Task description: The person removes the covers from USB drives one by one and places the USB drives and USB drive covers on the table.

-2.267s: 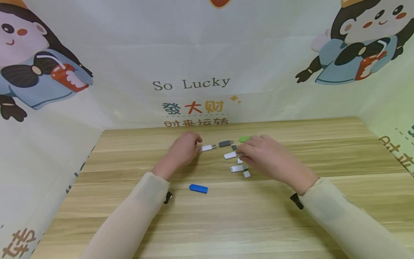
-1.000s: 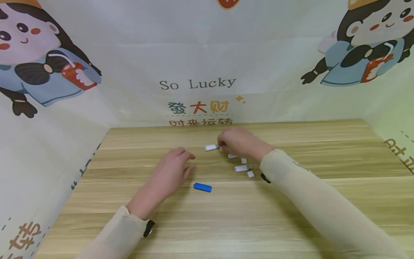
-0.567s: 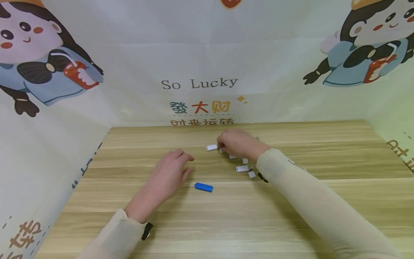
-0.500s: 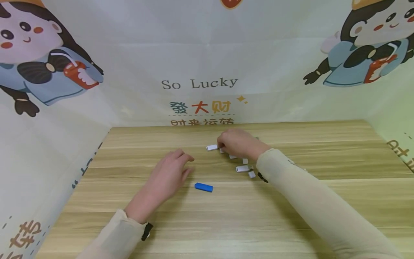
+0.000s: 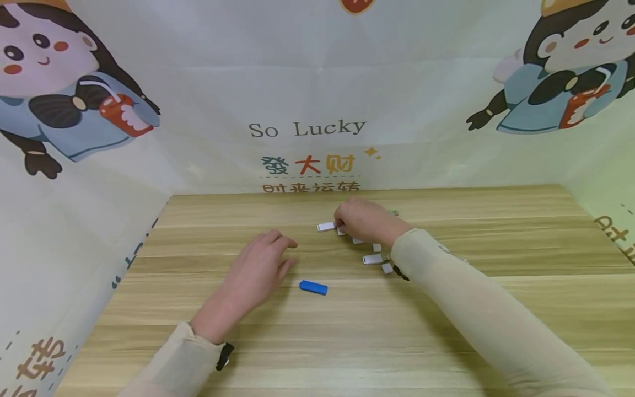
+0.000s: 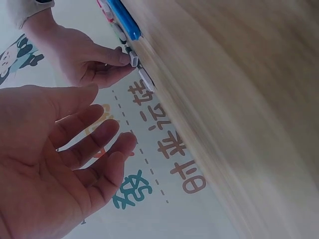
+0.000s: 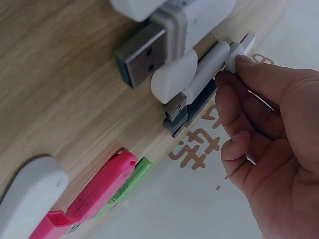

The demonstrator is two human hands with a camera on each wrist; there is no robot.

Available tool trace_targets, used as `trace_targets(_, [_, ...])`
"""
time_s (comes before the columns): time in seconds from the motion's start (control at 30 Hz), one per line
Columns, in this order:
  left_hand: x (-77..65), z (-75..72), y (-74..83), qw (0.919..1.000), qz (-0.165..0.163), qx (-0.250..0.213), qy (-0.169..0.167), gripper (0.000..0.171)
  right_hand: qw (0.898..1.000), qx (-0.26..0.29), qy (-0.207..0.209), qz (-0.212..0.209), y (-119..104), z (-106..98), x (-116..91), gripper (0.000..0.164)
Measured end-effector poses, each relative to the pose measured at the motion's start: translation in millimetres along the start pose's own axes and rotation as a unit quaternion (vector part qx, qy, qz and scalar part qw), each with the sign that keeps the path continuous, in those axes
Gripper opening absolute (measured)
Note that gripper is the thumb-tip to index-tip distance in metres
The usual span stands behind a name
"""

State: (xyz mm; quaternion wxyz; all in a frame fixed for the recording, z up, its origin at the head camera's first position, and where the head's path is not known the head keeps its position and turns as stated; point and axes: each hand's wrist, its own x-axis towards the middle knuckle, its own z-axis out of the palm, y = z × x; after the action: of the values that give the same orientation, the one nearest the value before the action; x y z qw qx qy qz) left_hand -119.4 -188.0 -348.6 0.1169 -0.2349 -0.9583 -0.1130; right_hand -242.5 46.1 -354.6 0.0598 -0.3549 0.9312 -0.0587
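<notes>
In the head view, a white USB stick [image 5: 326, 226] lies at the far middle of the table. Right at its connector end, my right hand [image 5: 367, 218] pinches a small white cap [image 7: 233, 63] between thumb and forefinger. My left hand [image 5: 250, 270] hovers at the left, its fingers relaxed and holding nothing. Nearest to it lies a blue USB stick [image 5: 313, 287]. The right wrist view shows a white stick [image 7: 209, 72] and a dark grey stick [image 7: 202, 102] with bare connectors, side by side near my right fingertips. My right hand and forearm hide part of the row in the head view.
Below my right wrist are another white USB stick [image 5: 373, 259] and a loose white cap [image 5: 387, 268]. Pink [image 7: 104, 186] and green [image 7: 132, 180] sticks show in the right wrist view. A printed cloth wall [image 5: 208, 110] borders the wooden table [image 5: 347, 342].
My left hand has drawn back from the far white stick toward the front left. My right hand has moved left to the cap beside that stick. Over the last half second both are nearly still.
</notes>
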Motion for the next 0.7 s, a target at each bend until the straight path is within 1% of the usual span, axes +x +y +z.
trace_targets(0.4, [1.0,1.2,1.3,1.0,-0.005,-0.002,-0.008,0.029,0.999,0.02,0.002,0.025,-1.9,0.9,0.1,0.004])
trace_targets(0.57, [1.2,1.6,2.2,1.0,-0.002,-0.003,-0.007,0.029,0.999,0.021,0.003,0.034,-2.9,-1.4,-0.9,0.007])
trace_targets(0.7, [0.9,1.4,2.7,0.9999,-0.002,-0.006,-0.011,0.029,0.999,0.02,0.009,0.031,-3.8,-5.5,-4.2,0.009])
